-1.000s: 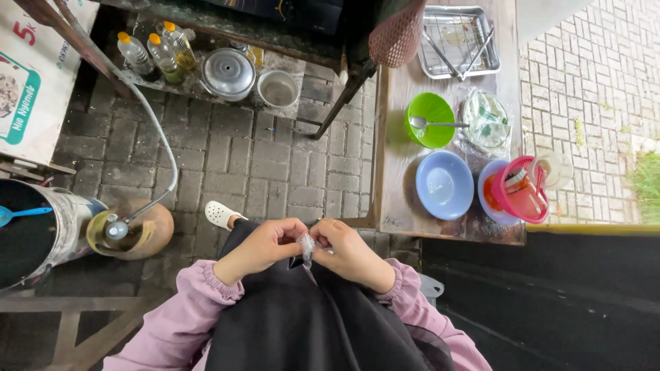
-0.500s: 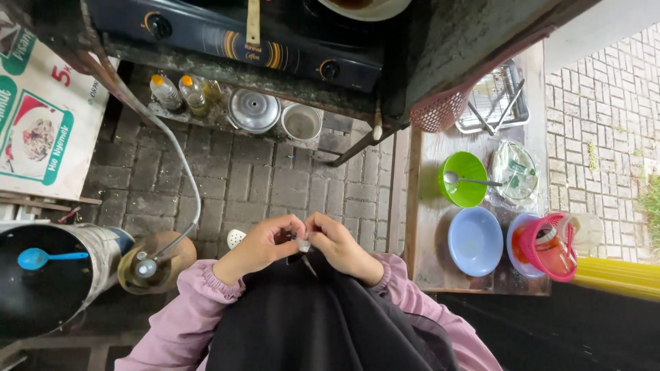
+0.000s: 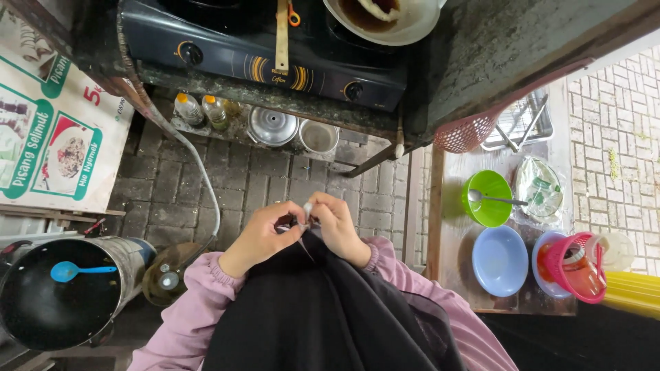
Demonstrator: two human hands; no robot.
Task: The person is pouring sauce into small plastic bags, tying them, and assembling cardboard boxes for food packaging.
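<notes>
We've got both hands together at chest height, left hand (image 3: 265,237) & right hand (image 3: 338,225) pinched on a small pale object (image 3: 306,208) over the black cloth (image 3: 323,302); a loose grip could drop it onto the brick floor (image 3: 179,185)

Matt black cloth (image 3: 323,309), glossy plastic bowls (image 3: 500,261)

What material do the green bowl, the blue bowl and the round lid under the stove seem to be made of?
The green bowl and the blue bowl look like plastic: uniform bright colour and a soft, dull sheen. The spoon in the green bowl looks like metal, grey and reflective. The round lid under the stove seems to be polished metal, probably steel or aluminium, with mirror-like highlights.
</notes>
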